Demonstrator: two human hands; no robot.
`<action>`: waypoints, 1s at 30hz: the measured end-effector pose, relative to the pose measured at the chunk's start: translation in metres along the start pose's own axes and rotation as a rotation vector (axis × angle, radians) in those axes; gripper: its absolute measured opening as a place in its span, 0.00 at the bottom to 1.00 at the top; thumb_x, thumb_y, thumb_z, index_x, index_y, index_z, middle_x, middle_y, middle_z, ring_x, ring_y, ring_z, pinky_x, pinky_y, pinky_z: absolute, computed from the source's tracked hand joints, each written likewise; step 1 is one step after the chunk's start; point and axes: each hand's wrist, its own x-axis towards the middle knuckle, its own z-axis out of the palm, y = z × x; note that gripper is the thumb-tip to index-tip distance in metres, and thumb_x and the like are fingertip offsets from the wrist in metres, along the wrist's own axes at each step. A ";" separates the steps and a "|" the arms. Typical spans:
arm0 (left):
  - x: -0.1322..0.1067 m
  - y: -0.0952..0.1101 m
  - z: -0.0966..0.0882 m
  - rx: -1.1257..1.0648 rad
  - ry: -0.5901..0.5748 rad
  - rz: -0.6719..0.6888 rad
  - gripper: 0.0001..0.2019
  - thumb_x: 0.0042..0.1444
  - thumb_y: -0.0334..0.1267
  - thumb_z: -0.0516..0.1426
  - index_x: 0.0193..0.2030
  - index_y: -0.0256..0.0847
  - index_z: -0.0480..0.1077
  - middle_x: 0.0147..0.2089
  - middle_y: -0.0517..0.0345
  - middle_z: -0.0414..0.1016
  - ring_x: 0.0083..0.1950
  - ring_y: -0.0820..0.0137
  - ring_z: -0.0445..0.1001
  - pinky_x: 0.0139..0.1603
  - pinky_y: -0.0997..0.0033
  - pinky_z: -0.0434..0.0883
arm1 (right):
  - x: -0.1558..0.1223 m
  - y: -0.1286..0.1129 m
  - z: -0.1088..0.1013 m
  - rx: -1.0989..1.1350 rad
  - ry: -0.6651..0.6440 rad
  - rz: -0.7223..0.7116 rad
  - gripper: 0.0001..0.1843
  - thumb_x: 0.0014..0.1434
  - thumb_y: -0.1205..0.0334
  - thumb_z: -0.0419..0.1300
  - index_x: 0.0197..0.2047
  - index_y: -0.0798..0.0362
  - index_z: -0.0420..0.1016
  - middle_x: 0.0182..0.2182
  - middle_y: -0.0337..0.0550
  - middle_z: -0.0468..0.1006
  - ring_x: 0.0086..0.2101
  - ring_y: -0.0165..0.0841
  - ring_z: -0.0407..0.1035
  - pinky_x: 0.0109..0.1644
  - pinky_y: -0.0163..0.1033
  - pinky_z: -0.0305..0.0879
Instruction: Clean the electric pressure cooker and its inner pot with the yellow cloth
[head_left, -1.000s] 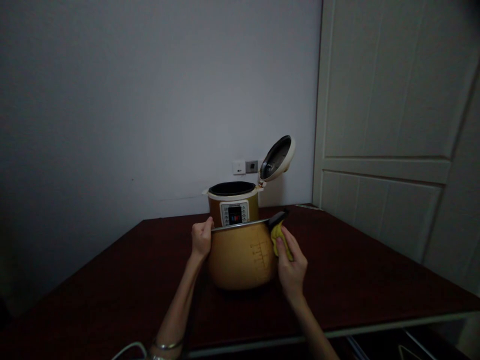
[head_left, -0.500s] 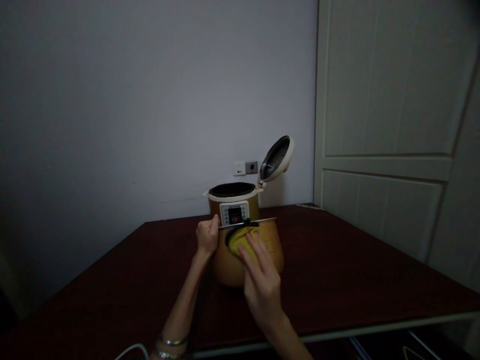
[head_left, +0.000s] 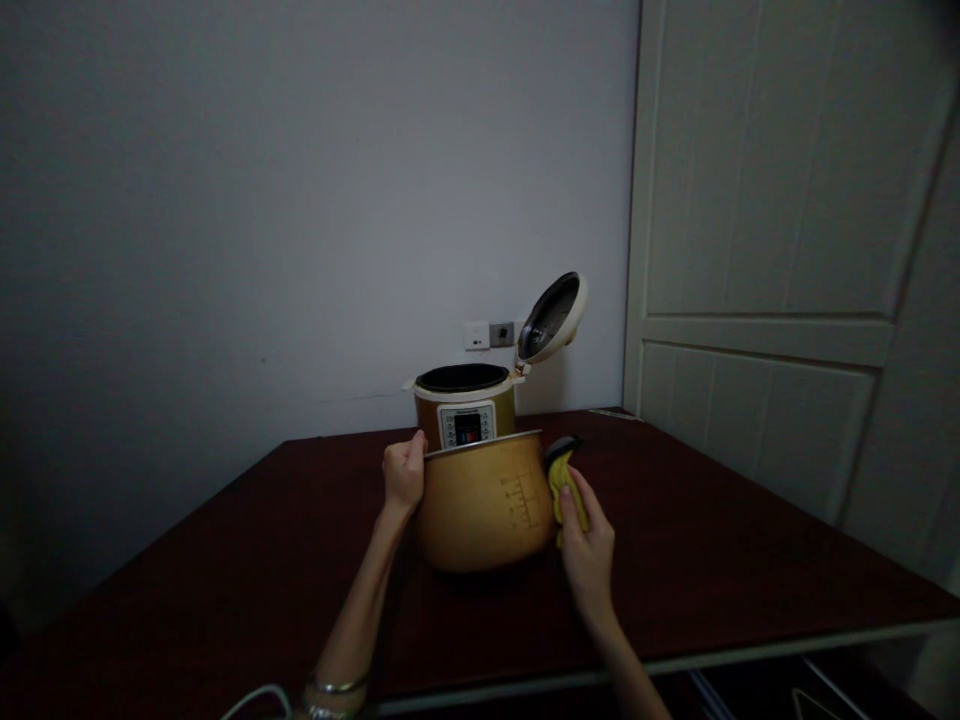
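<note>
My left hand [head_left: 404, 474] is closed on the left rim of a golden inner pot [head_left: 480, 510], which tilts a little above the table. Measuring lines show on the pot's wall. In my right hand [head_left: 589, 545] is a yellow cloth with a dark edge [head_left: 562, 485], pinched between thumb and fingers at the pot's right side; whether it touches the wall I cannot tell. Behind the pot stands an electric cooker [head_left: 465, 400] with a control panel on its front. The cooker's lid [head_left: 553, 318] is raised to the right, and its inside looks dark.
A dark red table [head_left: 712, 540] carries the cooker and reaches back to the pale wall [head_left: 315, 220]. Wall sockets [head_left: 489, 335] sit behind the cooker. At the right is a white panelled door [head_left: 765, 240]. A white cable [head_left: 259, 695] curves near the front edge.
My right hand has moved the cloth from the front of the pot to its right side. The pot has shifted slightly left, and its measuring lines now show plainly.
</note>
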 end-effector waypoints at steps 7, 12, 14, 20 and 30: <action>0.001 0.001 0.002 0.047 -0.019 0.044 0.22 0.54 0.49 0.45 0.13 0.43 0.49 0.15 0.63 0.49 0.18 0.75 0.51 0.22 0.71 0.48 | -0.034 -0.037 0.011 -0.076 -0.036 -0.381 0.19 0.61 0.70 0.51 0.55 0.52 0.67 0.56 0.50 0.66 0.57 0.39 0.60 0.59 0.52 0.59; 0.003 0.009 0.005 0.149 -0.029 0.009 0.22 0.53 0.50 0.44 0.12 0.43 0.49 0.14 0.62 0.51 0.19 0.74 0.54 0.23 0.71 0.48 | -0.061 -0.065 0.032 -0.160 -0.283 -0.767 0.29 0.56 0.81 0.47 0.58 0.52 0.65 0.58 0.51 0.65 0.61 0.44 0.53 0.58 0.53 0.63; 0.003 0.011 0.006 0.176 -0.040 -0.008 0.22 0.53 0.50 0.44 0.12 0.43 0.50 0.14 0.62 0.51 0.18 0.73 0.55 0.22 0.71 0.48 | -0.059 -0.066 0.033 -0.171 -0.330 -0.811 0.31 0.55 0.82 0.46 0.59 0.51 0.64 0.57 0.50 0.66 0.61 0.44 0.52 0.57 0.53 0.64; -0.002 0.011 0.004 0.160 -0.002 0.055 0.23 0.55 0.50 0.44 0.12 0.43 0.48 0.14 0.62 0.49 0.18 0.74 0.53 0.22 0.72 0.48 | -0.011 -0.043 0.008 -0.123 -0.153 -0.515 0.22 0.61 0.73 0.49 0.57 0.51 0.65 0.57 0.51 0.65 0.57 0.41 0.60 0.58 0.53 0.62; -0.005 0.013 0.005 0.181 0.051 0.038 0.23 0.55 0.48 0.45 0.12 0.43 0.48 0.13 0.62 0.50 0.17 0.74 0.54 0.23 0.70 0.47 | 0.035 -0.063 0.009 -0.086 -0.330 -0.512 0.26 0.59 0.64 0.54 0.61 0.52 0.60 0.62 0.52 0.58 0.60 0.40 0.55 0.62 0.52 0.55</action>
